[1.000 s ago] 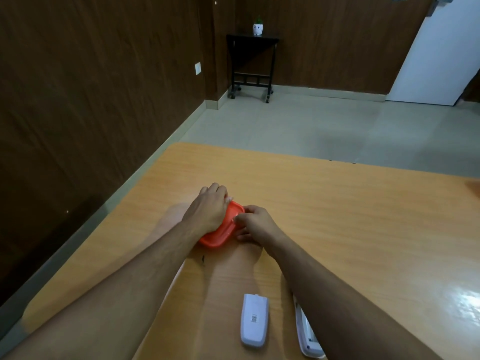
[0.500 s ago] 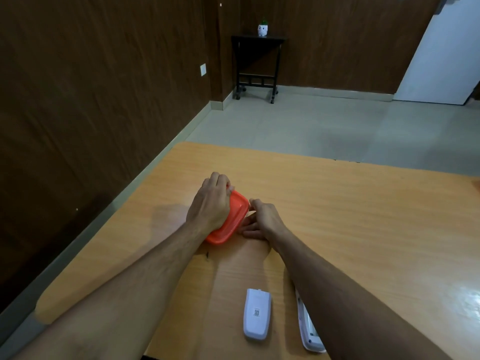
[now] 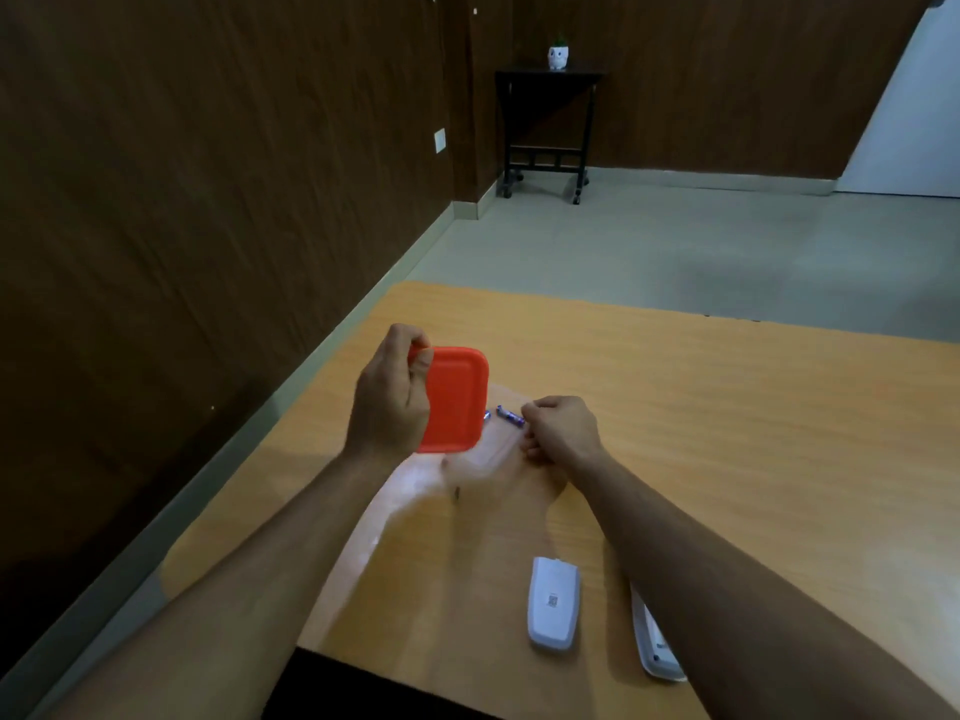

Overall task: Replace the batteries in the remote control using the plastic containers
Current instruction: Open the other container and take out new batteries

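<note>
At frame centre the left hand [image 3: 389,402] grips the lifted orange lid [image 3: 454,400] by its edge while the right hand [image 3: 558,428] pinches a small battery [image 3: 510,416], which looks light, hard and prone to rolling, best held around its middle.

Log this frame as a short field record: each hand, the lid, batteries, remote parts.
left hand: grips the orange lid, lifted and tilted
right hand: grip on a purple battery
second battery: mostly hidden behind lid
white battery cover: flat on wooden table
remote: partly hidden under right forearm
</note>
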